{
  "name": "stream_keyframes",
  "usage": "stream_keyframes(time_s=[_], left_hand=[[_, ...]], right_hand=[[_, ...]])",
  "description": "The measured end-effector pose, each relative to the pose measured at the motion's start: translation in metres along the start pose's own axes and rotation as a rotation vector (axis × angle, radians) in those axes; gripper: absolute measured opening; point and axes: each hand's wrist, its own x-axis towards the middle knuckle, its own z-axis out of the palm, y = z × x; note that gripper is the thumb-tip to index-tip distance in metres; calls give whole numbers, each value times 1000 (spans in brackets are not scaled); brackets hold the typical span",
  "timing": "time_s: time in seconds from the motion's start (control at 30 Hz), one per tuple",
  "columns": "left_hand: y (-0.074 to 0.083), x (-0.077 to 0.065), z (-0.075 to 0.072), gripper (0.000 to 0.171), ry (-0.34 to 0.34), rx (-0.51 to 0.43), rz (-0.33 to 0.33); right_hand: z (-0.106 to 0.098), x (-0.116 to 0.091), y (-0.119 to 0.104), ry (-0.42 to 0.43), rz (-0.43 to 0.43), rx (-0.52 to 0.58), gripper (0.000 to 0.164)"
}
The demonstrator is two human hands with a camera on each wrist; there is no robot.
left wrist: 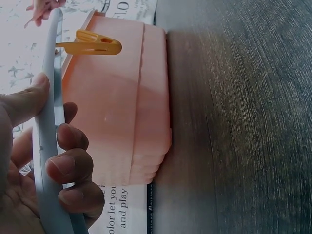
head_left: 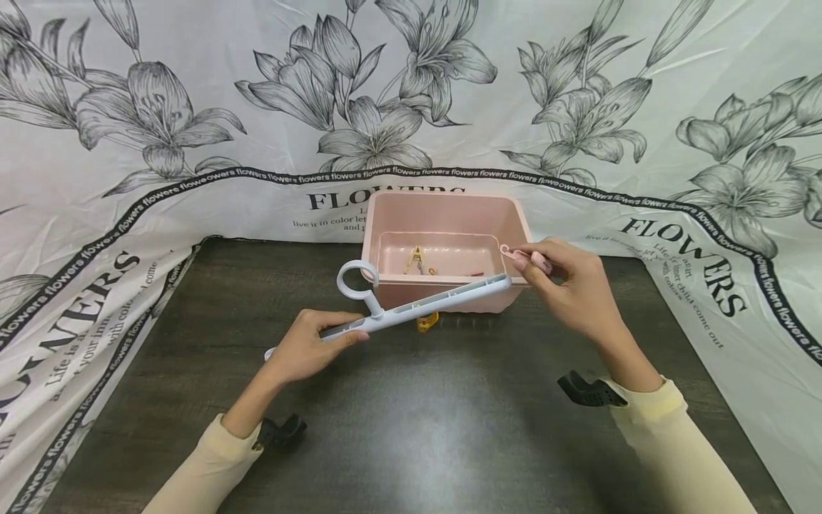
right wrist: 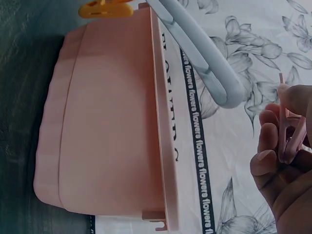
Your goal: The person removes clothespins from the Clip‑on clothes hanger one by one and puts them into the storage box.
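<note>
My left hand (head_left: 311,348) grips one arm of a pale blue plastic hanger (head_left: 424,307), fingers curled round it in the left wrist view. The hanger's round hook (head_left: 349,291) points up, and its other end slants up across the front of a pink bin (head_left: 443,296). A yellow clothespin (left wrist: 95,45) hangs from the hanger bar, its handles downward. My right hand (head_left: 571,285) pinches a pink clothespin (right wrist: 287,134) beside the bin's right rim, a little apart from the hanger's free end. My fingers partly cover this clothespin.
Inside the bin lie another yellow clothespin (head_left: 414,258) and a few small pieces too small to tell. A dark wood-grain tabletop (head_left: 411,428) spreads in front. Flower-printed white cloth (head_left: 257,150) hangs behind and along both sides.
</note>
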Motion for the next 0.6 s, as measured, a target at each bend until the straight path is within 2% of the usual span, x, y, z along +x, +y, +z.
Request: stream_keyframes(time_s=[0.27, 0.4, 0.6], left_hand=[[1, -1, 1, 30, -15, 5, -41], [1, -1, 1, 31, -20, 7, -36], [1, 0, 2, 31, -28, 13, -35]], right_hand=[[2, 18, 10, -97, 46, -36, 13], [4, 26, 14, -129, 85, -34, 13], [7, 38, 19, -165, 80, -56, 13]])
